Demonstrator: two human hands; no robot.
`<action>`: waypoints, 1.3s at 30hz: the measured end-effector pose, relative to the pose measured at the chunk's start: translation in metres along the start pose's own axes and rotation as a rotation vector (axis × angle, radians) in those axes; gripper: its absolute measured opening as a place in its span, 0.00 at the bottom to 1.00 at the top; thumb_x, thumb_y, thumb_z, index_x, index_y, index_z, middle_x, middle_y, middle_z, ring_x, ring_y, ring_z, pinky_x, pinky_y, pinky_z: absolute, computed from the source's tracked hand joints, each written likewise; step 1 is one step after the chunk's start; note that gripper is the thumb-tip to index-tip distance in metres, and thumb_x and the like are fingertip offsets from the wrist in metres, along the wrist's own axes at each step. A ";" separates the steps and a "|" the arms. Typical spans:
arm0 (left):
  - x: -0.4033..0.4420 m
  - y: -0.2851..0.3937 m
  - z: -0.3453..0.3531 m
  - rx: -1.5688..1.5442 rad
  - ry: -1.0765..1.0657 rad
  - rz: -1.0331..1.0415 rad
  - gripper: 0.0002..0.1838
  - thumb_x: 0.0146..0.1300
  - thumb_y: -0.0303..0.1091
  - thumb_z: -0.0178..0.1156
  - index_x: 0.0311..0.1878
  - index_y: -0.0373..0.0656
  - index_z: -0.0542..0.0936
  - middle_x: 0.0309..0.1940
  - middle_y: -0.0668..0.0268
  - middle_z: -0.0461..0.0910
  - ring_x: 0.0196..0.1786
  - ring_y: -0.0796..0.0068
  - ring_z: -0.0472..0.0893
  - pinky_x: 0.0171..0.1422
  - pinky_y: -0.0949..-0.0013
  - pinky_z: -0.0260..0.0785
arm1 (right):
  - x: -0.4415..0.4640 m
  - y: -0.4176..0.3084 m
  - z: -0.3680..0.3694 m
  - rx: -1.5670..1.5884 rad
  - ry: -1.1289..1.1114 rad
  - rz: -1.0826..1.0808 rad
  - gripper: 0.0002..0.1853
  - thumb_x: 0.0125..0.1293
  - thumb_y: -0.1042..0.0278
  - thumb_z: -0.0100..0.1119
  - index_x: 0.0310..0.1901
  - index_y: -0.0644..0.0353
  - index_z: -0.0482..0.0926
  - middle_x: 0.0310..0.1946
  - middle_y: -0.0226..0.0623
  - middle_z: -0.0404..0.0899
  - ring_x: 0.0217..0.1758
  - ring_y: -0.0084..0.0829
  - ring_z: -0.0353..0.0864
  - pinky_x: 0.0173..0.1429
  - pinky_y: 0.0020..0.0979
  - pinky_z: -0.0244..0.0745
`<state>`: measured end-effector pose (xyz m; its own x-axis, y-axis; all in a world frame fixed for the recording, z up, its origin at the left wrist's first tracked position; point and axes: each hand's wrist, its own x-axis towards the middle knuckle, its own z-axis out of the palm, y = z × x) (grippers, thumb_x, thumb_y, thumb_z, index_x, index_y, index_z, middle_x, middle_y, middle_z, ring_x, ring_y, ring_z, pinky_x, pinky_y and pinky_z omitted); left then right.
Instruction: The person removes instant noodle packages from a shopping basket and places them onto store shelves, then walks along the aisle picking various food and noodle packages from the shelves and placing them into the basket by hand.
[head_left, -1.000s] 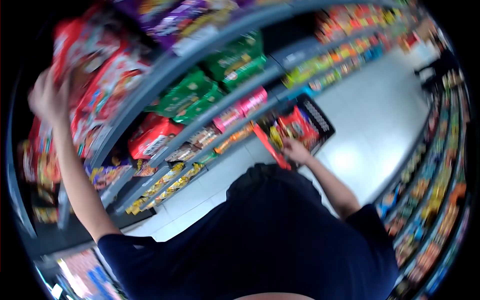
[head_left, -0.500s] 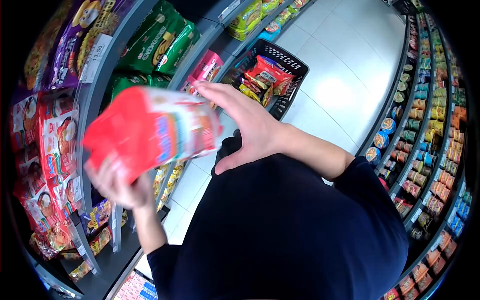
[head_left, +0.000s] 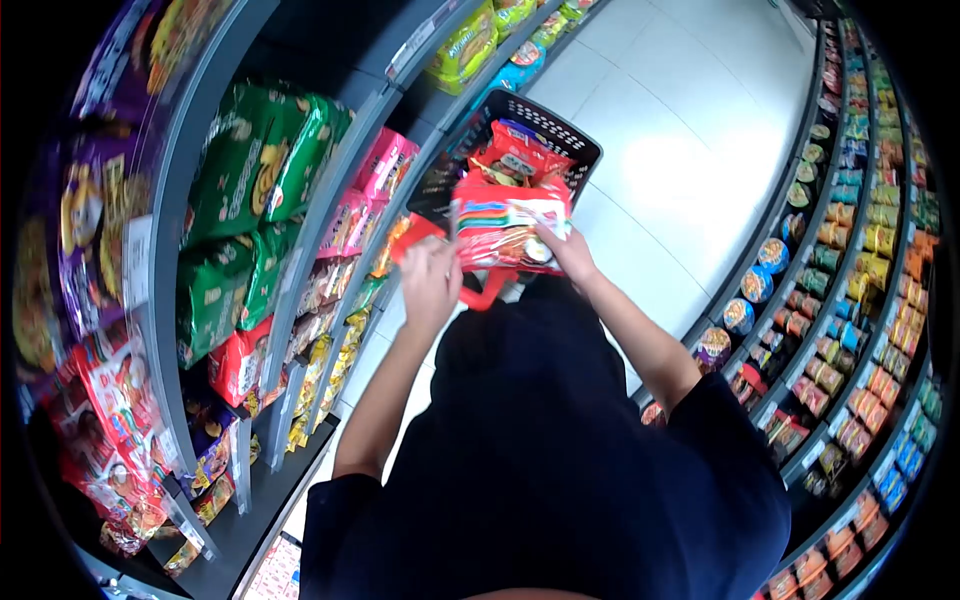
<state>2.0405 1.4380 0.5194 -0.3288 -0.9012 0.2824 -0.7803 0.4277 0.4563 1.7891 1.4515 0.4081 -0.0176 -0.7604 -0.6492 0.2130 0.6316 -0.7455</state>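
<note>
Just above the frame's centre, a glossy red-and-white plastic packet with coloured stripes [head_left: 508,232] overlaps the near side of a black plastic basket with a perforated rim [head_left: 582,140]. The right hand [head_left: 570,254] has its grip closed on the packet's lower right edge, thumb across the printed front, probably to keep the soft pack from sagging. The left hand [head_left: 430,285] is half curled at the lower left corner; whether its grip holds anything cannot be told. Beyond, a red plastic packet [head_left: 522,152] sits in the basket, presumably propped by its walls.
</note>
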 end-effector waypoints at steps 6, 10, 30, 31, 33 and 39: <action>-0.037 -0.036 0.085 0.213 -0.657 -0.080 0.10 0.58 0.38 0.61 0.25 0.45 0.80 0.25 0.67 0.76 0.35 0.62 0.77 0.46 0.59 0.68 | 0.123 0.043 -0.050 -0.035 0.434 0.107 0.31 0.62 0.52 0.67 0.57 0.68 0.69 0.51 0.42 0.79 0.52 0.30 0.79 0.58 0.31 0.72; -0.042 -0.044 0.087 0.209 -0.609 -0.123 0.11 0.54 0.38 0.59 0.18 0.48 0.78 0.20 0.69 0.73 0.30 0.67 0.77 0.44 0.64 0.68 | 0.271 0.137 -0.097 -0.134 0.493 0.082 0.36 0.58 0.48 0.68 0.58 0.69 0.69 0.51 0.45 0.79 0.52 0.35 0.79 0.59 0.34 0.72; -0.031 -0.059 0.100 0.011 -0.410 -0.030 0.18 0.53 0.36 0.55 0.11 0.51 0.62 0.11 0.73 0.60 0.15 0.75 0.64 0.23 0.72 0.55 | 0.437 0.220 -0.106 -0.169 0.339 -0.126 0.37 0.59 0.55 0.68 0.60 0.73 0.65 0.55 0.48 0.75 0.57 0.39 0.76 0.61 0.34 0.69; -0.030 -0.059 0.100 0.008 -0.413 -0.034 0.18 0.54 0.36 0.55 0.11 0.51 0.62 0.11 0.73 0.60 0.15 0.75 0.65 0.23 0.72 0.55 | 0.471 0.272 -0.134 -0.516 0.303 -0.150 0.36 0.61 0.54 0.67 0.60 0.73 0.65 0.56 0.50 0.74 0.57 0.43 0.76 0.62 0.36 0.69; -0.039 -0.062 0.095 0.005 -0.444 -0.051 0.20 0.55 0.38 0.55 0.11 0.52 0.61 0.11 0.73 0.59 0.16 0.75 0.65 0.24 0.73 0.56 | 0.471 0.250 -0.133 -1.149 0.287 0.158 0.37 0.62 0.44 0.61 0.57 0.74 0.69 0.61 0.58 0.70 0.61 0.52 0.72 0.64 0.39 0.66; -0.047 -0.067 0.090 -0.131 -0.298 -0.014 0.09 0.52 0.37 0.58 0.19 0.49 0.72 0.20 0.70 0.67 0.25 0.72 0.72 0.33 0.73 0.64 | 0.427 0.207 -0.071 -1.251 0.582 -0.190 0.32 0.58 0.59 0.65 0.56 0.73 0.67 0.57 0.61 0.68 0.61 0.56 0.69 0.64 0.47 0.67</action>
<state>2.0604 1.4450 0.3999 -0.4749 -0.8797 0.0242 -0.7172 0.4028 0.5687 1.7562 1.2687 -0.0339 -0.4121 -0.8726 -0.2623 -0.8383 0.4759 -0.2660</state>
